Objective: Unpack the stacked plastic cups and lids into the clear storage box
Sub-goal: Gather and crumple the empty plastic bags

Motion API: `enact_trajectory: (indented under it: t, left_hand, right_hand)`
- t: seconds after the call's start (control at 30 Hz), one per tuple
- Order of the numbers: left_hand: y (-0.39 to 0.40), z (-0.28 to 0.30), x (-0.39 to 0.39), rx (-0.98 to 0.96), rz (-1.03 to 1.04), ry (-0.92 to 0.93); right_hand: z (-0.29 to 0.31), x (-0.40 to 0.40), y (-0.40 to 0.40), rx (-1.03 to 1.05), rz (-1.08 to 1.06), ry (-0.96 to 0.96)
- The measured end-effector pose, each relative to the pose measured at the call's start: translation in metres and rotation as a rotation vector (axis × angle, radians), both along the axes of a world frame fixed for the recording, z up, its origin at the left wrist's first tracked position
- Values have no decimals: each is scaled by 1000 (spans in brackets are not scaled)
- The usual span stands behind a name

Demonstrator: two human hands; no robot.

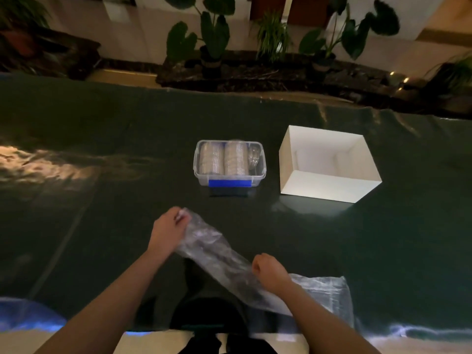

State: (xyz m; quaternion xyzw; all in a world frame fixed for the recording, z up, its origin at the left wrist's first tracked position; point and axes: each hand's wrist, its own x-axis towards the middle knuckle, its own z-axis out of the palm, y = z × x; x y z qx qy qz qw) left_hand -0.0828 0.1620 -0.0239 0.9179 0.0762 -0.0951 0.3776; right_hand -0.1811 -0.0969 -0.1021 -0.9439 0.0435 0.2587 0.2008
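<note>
both hands grip a long clear sleeve [217, 254] over the near table: the left hand [167, 229] pinches its far end, the right hand [270, 273], fisted, clamps its middle. the sleeve looks empty, so the sound move is probably to set it aside. the stacks [223, 158] lie on their sides in the box [229, 175], beside an empty white carton [327, 185]; both forearms reach forward.
</note>
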Motion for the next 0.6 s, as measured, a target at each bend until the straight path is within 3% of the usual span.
enact_trajectory:
  t: [0.13, 0.2, 0.3, 0.4, 0.5, 0.6]
  left_hand:
    - [-27, 60, 24, -118, -91, -197]
    - [-39, 85, 33, -131, -166, -252]
    - [-54, 122, 40, -142, -293, -351]
    - [-68, 153, 38, -300, -384, -395]
    - [-80, 176, 33, -585, -355, -327]
    - [-85, 189, 35, -734, -247, -259]
  right_hand:
    - [49, 36, 6, -13, 90, -1]
    - [87, 60, 13, 27, 87, -119]
    - [156, 89, 18, 449, -192, -377]
    - [223, 106, 21, 858, -139, -511]
    - [264, 113, 22, 880, -65, -612]
    - [278, 117, 13, 873, -142, -758]
